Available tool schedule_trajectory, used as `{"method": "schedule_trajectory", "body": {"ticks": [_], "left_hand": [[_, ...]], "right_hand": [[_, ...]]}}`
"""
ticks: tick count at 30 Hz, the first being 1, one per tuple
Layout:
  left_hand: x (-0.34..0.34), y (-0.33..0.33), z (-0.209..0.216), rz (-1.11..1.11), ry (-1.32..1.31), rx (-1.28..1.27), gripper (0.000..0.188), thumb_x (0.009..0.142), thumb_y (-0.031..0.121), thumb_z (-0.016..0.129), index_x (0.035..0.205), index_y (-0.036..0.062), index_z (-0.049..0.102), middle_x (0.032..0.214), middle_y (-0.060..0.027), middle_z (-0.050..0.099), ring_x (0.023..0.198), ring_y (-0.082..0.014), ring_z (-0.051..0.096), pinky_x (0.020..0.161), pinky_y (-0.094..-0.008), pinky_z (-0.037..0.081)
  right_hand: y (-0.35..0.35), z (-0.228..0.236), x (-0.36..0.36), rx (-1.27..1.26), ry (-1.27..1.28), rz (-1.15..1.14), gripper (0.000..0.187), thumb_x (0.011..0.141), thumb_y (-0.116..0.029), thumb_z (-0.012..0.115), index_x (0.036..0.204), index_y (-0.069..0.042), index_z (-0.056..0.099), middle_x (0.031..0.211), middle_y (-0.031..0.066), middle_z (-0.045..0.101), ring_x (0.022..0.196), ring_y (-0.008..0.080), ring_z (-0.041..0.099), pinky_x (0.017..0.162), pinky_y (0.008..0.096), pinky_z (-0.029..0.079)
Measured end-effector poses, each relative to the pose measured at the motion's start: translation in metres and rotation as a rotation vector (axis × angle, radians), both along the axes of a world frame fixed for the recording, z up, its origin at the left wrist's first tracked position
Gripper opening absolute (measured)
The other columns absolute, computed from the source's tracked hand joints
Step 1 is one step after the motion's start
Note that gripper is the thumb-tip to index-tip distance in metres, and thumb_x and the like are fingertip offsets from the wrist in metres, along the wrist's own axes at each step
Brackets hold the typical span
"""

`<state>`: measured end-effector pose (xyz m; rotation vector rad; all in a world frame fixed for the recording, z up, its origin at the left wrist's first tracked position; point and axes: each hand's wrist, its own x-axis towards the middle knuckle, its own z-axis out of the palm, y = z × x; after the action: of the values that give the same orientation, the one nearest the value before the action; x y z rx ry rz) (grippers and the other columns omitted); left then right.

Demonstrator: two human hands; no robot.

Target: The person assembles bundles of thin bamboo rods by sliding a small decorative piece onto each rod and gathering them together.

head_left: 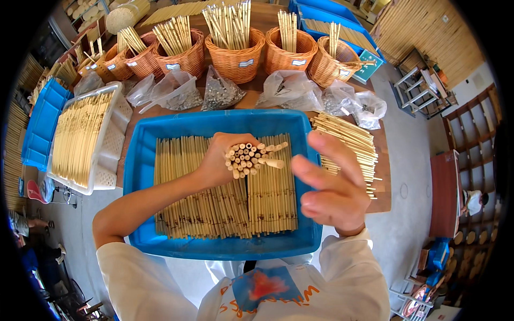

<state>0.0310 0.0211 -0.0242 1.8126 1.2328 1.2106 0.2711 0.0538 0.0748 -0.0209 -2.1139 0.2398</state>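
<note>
My left hand [213, 158] is wrapped round a bundle of thin bamboo sticks [245, 160], their round cut ends turned up toward me. A few sticks at the bundle's right side lean out from the rest. My right hand [336, 184] is raised just right of the bundle, fingers apart, with nothing seen in it. Below both hands lies a blue plastic tub [225, 249], in which many more bamboo sticks [201, 208] are laid side by side in two groups. The lower part of the held bundle is hidden.
Wicker baskets [235, 61] of upright sticks line the table's back. Before them lie clear bags [222, 90] of small metallic-looking pieces. A white crate [115, 134] of sticks stands left; loose sticks [348, 142] lie right of the tub. A stool [417, 91] stands farther right.
</note>
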Motion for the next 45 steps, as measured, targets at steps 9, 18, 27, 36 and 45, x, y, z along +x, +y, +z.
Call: {"method": "schedule_trajectory", "body": {"ticks": [9, 18, 27, 36, 45], "left_hand": [[0.005, 0.002, -0.004, -0.001, -0.115, 0.025, 0.026, 0.074, 0.007, 0.085, 0.095, 0.0032, 0.072, 0.081, -0.0095, 0.074, 0.073, -0.0200, 0.073, 0.066, -0.0302, 0.054], [0.003, 0.003, -0.007, -0.054, -0.102, -0.012, 0.023, 0.080, 0.009, 0.082, 0.099, 0.0001, 0.072, 0.089, -0.0064, 0.076, 0.080, -0.0099, 0.071, 0.070, -0.0244, 0.056], [0.006, 0.007, -0.001, -0.049, -0.062, 0.027, 0.025, 0.078, 0.010, 0.084, 0.097, 0.0019, 0.070, 0.086, -0.0038, 0.075, 0.076, -0.0088, 0.069, 0.067, -0.0252, 0.055], [0.007, 0.007, -0.002, -0.025, -0.148, 0.030, 0.024, 0.078, 0.009, 0.084, 0.096, 0.0023, 0.069, 0.085, -0.0039, 0.074, 0.077, -0.0092, 0.068, 0.068, -0.0256, 0.055], [0.005, 0.005, -0.005, -0.055, -0.081, 0.024, 0.034, 0.073, 0.007, 0.086, 0.101, 0.0026, 0.069, 0.088, -0.0037, 0.075, 0.079, -0.0097, 0.070, 0.071, -0.0262, 0.056]], "right_hand": [[-0.006, -0.016, -0.015, 0.143, -0.197, -0.218, 0.021, 0.091, -0.028, 0.074, 0.102, -0.012, 0.065, 0.111, 0.0035, 0.078, 0.121, 0.0335, 0.064, 0.109, 0.0530, 0.040], [-0.003, -0.027, -0.028, 0.595, -0.168, -0.188, 0.024, 0.081, -0.018, 0.074, 0.105, -0.015, 0.076, 0.114, -0.0003, 0.075, 0.096, 0.0179, 0.057, 0.077, 0.0298, 0.044], [0.022, -0.028, -0.028, 0.748, -0.125, -0.146, 0.026, 0.080, -0.019, 0.072, 0.106, -0.016, 0.076, 0.105, -0.0051, 0.072, 0.090, 0.0143, 0.046, 0.087, 0.0342, 0.040], [0.024, -0.032, -0.026, 0.665, -0.141, -0.169, 0.026, 0.083, -0.019, 0.075, 0.109, -0.017, 0.074, 0.105, -0.0048, 0.071, 0.095, 0.0153, 0.048, 0.093, 0.0362, 0.041], [0.013, -0.025, -0.008, 0.430, -0.220, -0.147, 0.029, 0.083, -0.018, 0.075, 0.111, -0.023, 0.070, 0.101, -0.0080, 0.065, 0.088, 0.0151, 0.047, 0.093, 0.0395, 0.045]]}}
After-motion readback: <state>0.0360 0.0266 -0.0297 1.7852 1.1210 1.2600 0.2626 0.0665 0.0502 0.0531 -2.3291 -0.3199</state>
